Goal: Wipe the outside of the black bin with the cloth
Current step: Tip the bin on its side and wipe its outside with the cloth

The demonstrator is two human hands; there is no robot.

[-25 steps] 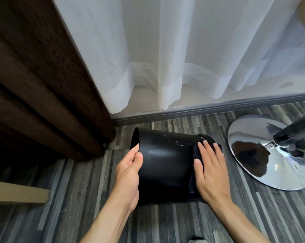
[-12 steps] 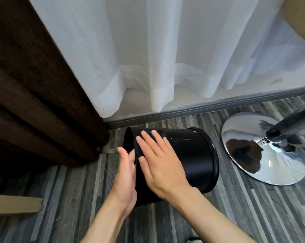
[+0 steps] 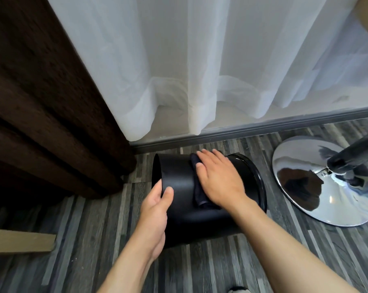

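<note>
1. Black cylindrical plastic bin [image 3: 180, 182] lies on its side on the grey wood-plank floor [image 3: 90, 240]; one end faces left, the rimmed end faces right.
2. Left hand [image 3: 154, 214] grips the bin's left end: the thumb lies on the outer wall, the fingers curl over the edge.
3. Right hand [image 3: 218, 180] lies flat and open-palmed, fingers spread, on top of the bin, pressing a dark folded cloth [image 3: 198, 187] against the outer wall.
4. The cloth shows along the left edge of the right hand; the rest is hidden beneath the palm.
5. Sheer white curtain [image 3: 200, 70] hangs behind the bin, a dark brown curtain [image 3: 41, 102] to its left.
6. Round chrome pedestal base [image 3: 318, 180] with a dark pole stands on the floor to the right, near the bin's rim but apart from it.
</note>
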